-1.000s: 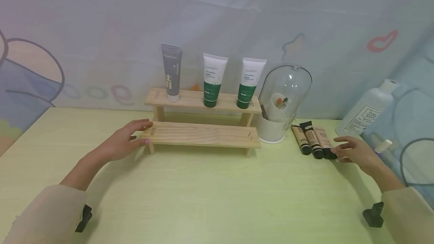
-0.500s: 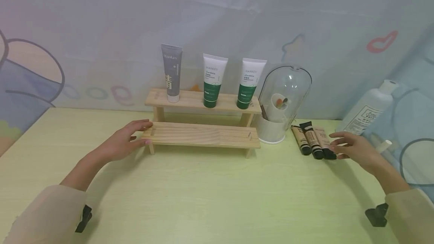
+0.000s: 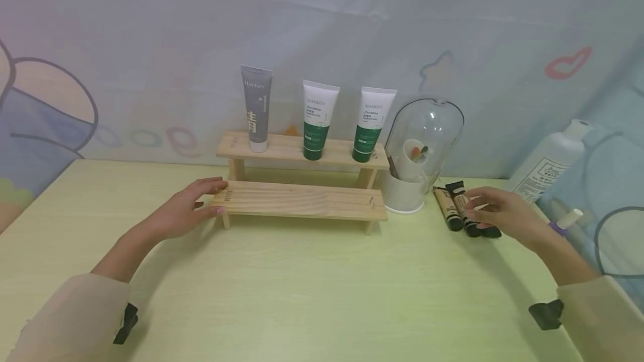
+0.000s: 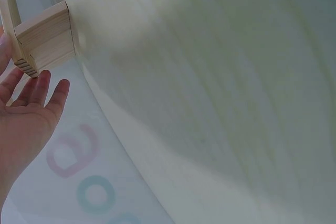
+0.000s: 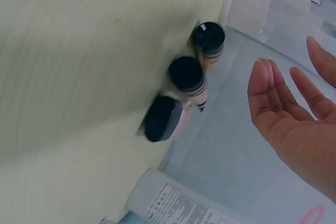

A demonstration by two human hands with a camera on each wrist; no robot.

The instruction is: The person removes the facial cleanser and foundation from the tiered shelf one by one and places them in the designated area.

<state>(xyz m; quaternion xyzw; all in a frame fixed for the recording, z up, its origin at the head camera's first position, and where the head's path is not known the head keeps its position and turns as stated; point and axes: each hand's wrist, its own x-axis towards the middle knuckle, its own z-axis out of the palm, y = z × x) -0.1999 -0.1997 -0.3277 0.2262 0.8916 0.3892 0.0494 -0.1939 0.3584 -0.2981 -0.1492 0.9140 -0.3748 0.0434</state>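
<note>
My left hand (image 3: 176, 208) holds the left end of the lower step of a two-step wooden display stand (image 3: 297, 200), thumb at the front corner and fingers at the back corner. In the left wrist view its fingers touch the end of the stand (image 4: 44, 32). My right hand (image 3: 508, 217) is over three small beige tubes with black caps lying on the table. These are a left tube (image 3: 446, 208), a middle tube (image 5: 188, 74) and a right tube (image 5: 164, 119), partly hidden in the head view. In the right wrist view the right hand (image 5: 294, 124) is apart from them, holding nothing.
On the upper step stand a grey tube (image 3: 257, 108) and two white-and-green tubes, one central (image 3: 318, 119), one right (image 3: 372, 122). Beside the stand is a clear-domed brush holder (image 3: 402, 194). A white bottle (image 3: 548, 158) leans at the back right; a white-capped item (image 3: 569, 218) is near it.
My right hand first drew back slightly, then moved left over the small tubes, covering more of the right one. The left hand stays on the stand.
</note>
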